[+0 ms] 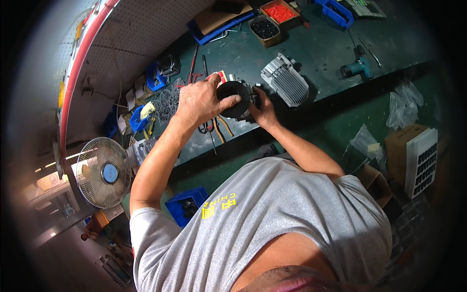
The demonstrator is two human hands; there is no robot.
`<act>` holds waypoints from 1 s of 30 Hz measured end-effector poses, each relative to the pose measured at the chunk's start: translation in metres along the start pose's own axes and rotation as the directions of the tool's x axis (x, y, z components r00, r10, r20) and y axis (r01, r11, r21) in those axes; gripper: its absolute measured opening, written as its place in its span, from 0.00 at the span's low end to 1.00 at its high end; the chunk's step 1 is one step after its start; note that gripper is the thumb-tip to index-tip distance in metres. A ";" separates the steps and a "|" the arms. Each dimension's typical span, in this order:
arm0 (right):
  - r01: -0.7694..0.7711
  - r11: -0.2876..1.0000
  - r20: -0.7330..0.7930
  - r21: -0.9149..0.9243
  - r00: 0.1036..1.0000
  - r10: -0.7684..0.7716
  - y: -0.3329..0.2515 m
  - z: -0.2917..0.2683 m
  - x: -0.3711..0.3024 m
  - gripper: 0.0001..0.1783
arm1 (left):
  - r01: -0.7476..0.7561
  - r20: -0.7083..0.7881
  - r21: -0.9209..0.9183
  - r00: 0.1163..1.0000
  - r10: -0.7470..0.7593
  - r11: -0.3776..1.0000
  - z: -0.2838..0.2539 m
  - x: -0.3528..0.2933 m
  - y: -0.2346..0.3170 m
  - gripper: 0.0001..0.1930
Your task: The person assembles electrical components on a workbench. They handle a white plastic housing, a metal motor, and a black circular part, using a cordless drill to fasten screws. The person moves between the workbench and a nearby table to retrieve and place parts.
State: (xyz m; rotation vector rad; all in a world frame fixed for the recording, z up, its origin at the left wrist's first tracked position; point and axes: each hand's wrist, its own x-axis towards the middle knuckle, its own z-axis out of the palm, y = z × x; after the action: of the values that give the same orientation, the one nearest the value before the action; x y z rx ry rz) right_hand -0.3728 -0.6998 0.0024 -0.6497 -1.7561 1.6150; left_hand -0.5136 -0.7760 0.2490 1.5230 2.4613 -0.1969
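Observation:
My left hand (199, 100) grips a black round cup-shaped part (231, 92) at the bench's front edge, with the thumb pressed on its rim. From the other side, my right hand (265, 112) has its fingers closed around the same piece. Some silvery metal (232, 77) shows behind the black part; how the two are joined is hidden. A grey finned metal housing (287, 82) lies just right of my right hand. Pliers with orange-brown handles (223, 129) rest below my hands, and a tangle of grey wires (167, 102) lies left of my left hand.
On the green bench (321, 44) are a teal power driver (357, 67), a box of red pieces (280, 12), a box of black pieces (264, 29) and a blue bin (335, 13). A fan (104, 173) stands at left. Cardboard boxes (404, 146) sit at right.

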 end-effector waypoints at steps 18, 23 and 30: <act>-0.153 0.987 -0.113 -0.051 0.983 0.146 0.015 0.004 -0.011 0.41 | 0.067 0.044 -0.002 0.997 -0.066 0.998 0.015 0.003 0.024 0.36; -0.177 0.982 -0.102 -0.063 0.980 0.170 0.016 0.004 -0.014 0.40 | -0.127 -0.014 -0.112 0.992 0.126 0.986 0.005 -0.002 0.033 0.38; -0.161 0.983 -0.112 -0.091 0.982 0.150 0.013 -0.001 -0.004 0.38 | -0.184 -0.087 -0.136 0.981 0.173 0.974 0.002 -0.003 0.036 0.36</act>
State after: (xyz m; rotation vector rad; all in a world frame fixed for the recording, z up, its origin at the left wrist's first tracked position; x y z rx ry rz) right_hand -0.3707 -0.7004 -0.0112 -0.9233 -1.7547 1.5719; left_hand -0.4797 -0.7627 0.2479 1.7041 2.3185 0.0691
